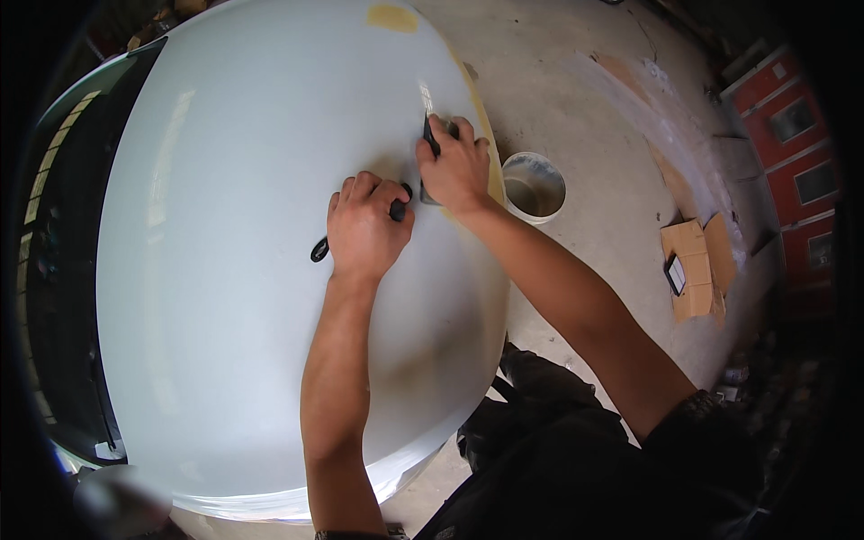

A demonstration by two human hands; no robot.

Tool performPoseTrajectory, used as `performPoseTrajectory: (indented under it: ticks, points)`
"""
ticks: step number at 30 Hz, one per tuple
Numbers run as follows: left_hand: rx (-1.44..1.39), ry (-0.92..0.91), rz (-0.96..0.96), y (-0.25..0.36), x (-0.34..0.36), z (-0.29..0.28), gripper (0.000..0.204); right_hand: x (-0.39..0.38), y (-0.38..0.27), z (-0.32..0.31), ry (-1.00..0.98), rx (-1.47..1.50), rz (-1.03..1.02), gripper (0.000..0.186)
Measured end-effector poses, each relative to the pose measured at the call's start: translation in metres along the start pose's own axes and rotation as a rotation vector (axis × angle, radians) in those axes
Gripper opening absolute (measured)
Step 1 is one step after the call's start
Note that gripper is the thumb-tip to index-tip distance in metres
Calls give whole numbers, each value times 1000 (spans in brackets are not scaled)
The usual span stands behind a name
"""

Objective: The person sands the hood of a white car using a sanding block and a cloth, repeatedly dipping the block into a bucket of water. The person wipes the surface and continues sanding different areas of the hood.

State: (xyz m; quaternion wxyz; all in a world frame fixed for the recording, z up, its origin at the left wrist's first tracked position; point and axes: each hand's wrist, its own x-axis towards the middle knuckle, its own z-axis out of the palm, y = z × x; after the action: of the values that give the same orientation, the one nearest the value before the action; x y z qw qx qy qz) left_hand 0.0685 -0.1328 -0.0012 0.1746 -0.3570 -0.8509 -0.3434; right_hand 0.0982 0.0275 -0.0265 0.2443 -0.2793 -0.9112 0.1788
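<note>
A pale car hood (243, 297) with yellowish patches, like filler, along its front edge fills the left and middle. My left hand (367, 220) is closed around a black handle (400, 209) on the hood; a black loop (319, 249) sticks out on the hand's left side. My fingers hide most of that tool, so its kind does not show. To the upper right, near the front edge, my right hand (456, 162) grips a dark, flat block (429, 135), resembling a sanding block, against the hood. One yellow patch (392, 18) lies beyond it.
A white bucket (535, 187) stands on the concrete floor just right of the hood. Farther right lie an opened cardboard box (691, 265) and a small black-and-white item (675, 274). Red cabinets (792, 121) stand at the far right. The dark windshield (67, 270) borders the hood at left.
</note>
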Motion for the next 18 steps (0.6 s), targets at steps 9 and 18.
performPoseTrajectory:
  ticks: [9, 18]
  points:
    - [-9, 43, 54, -2, -3, 3, 19, -17, 30, -22, -49, 83, 34, 47]
    - [24, 60, 92, -1, 0, 6, 20, -21, 39, -39, -3, 176, -135, 46]
